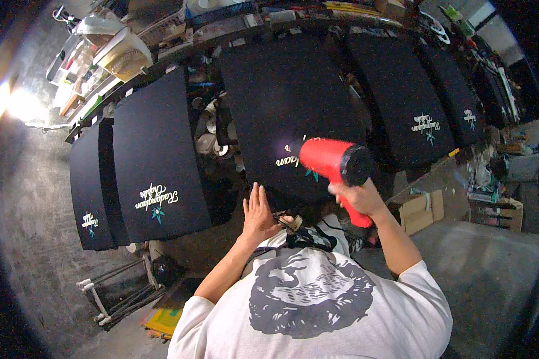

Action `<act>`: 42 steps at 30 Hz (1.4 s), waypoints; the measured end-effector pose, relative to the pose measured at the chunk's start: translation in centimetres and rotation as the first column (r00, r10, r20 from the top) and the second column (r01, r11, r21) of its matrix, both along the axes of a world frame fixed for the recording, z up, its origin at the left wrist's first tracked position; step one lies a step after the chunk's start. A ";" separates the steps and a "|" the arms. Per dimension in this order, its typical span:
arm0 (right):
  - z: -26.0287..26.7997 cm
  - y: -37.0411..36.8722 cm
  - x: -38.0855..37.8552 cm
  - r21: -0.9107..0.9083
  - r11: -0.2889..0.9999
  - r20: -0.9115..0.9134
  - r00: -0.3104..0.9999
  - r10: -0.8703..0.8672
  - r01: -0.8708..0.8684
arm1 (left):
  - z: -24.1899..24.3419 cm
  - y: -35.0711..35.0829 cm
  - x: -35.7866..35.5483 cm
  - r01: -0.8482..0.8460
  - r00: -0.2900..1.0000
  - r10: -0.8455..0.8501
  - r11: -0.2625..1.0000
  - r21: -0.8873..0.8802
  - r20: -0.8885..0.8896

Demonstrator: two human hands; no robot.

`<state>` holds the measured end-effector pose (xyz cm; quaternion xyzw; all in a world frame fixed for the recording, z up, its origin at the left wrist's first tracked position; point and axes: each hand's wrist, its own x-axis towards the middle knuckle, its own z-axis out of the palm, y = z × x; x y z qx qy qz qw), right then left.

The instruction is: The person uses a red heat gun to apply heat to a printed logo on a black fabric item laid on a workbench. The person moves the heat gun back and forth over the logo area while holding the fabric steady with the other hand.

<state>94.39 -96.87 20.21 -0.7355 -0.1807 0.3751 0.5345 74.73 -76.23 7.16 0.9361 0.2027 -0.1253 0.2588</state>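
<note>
My right hand (359, 197) grips the handle of a red handheld blow dryer (325, 155). Its nozzle points left, over the black fabric panel (283, 98) in front of me. The dryer covers part of a print of white script and a teal star-like shape (313, 175) on that fabric. At the panel's near edge, my left hand (260, 217) is raised with its fingers extended, and no object shows in its grasp. Whether its fingertips touch the fabric is unclear. A metal buckle or clip (292, 222) sits beside its thumb, at my waist.
More printed black panels lie in the row, left (157, 157) and right (404, 98). Cups and tubs (211, 130) show in the gap between panels. A plastic tub (123, 54) stands far left. Below are a metal frame (121, 291) and a cardboard box (420, 211).
</note>
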 end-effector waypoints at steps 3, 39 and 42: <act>-0.5 -0.2 -1.0 0.019 0.997 -0.080 0.994 0.080 -0.079 | 1.2 0.0 -0.1 -0.029 0.998 0.032 0.999 -0.045 0.057; -1.1 -7.8 -1.0 0.004 0.977 0.096 0.972 -0.213 0.214 | -0.2 -2.2 2.1 0.063 0.993 -0.066 0.997 0.036 0.094; -1.0 -8.6 -1.8 -0.029 0.986 0.114 0.980 -0.161 0.165 | -0.2 -2.6 2.4 0.070 0.992 -0.071 0.997 0.019 0.104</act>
